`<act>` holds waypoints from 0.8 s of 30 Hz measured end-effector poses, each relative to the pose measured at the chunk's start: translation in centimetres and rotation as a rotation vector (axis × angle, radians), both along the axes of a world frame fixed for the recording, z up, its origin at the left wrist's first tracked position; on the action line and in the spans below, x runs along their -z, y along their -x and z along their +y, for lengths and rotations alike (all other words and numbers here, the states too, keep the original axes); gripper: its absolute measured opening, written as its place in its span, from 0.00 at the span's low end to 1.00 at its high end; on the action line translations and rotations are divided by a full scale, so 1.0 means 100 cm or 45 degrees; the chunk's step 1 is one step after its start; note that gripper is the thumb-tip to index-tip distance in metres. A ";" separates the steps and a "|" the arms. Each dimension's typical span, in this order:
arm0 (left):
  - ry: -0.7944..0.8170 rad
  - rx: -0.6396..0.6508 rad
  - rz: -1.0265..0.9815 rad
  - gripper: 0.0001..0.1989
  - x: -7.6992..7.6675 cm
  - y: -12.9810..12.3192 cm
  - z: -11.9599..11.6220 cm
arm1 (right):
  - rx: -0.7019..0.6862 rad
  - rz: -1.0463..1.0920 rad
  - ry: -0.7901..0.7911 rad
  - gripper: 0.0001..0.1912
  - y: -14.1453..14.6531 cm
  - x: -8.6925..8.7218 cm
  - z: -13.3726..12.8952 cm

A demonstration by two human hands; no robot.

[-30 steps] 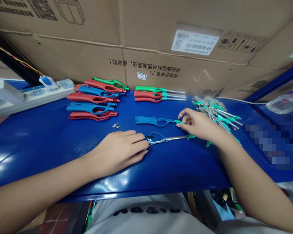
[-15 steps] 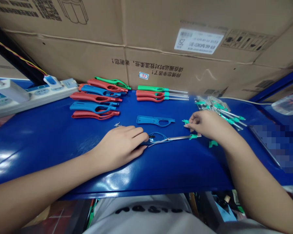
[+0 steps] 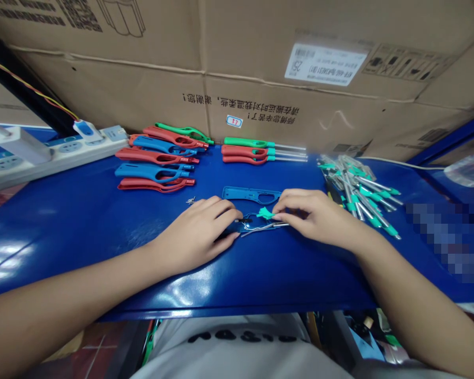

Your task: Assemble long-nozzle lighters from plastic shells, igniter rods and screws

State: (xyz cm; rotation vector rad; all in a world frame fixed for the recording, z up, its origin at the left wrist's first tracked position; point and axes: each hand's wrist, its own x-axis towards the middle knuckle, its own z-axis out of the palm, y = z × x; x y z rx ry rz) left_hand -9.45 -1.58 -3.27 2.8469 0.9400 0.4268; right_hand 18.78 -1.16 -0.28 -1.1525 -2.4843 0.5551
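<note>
My left hand is closed on the handle end of a blue lighter half-shell, which lies on the blue table. White wires and a metal tube lie along that shell, the tube pointing right. Between the thumb and fingertips of my right hand is a small green plastic piece, likely a trigger, held just above the shell's finger loop. Behind my hands rests a second blue half-shell, partly covered by my right fingers. The tube's far end is hidden by my right hand.
Red, blue and green lighter shells are stacked at the left, beside a power strip. Lighters with metal tubes lie at the back. Tubes with green parts are heaped right. Small screws lie behind my left hand. A cardboard box stands behind.
My right hand has moved left with the green trigger piece, from beyond the tube's end to over the blue shell's loop. My left hand stays on the shell.
</note>
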 end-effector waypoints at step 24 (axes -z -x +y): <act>0.394 -0.040 -0.292 0.13 0.004 -0.003 -0.004 | -0.264 -0.344 -0.336 0.12 0.021 0.024 -0.007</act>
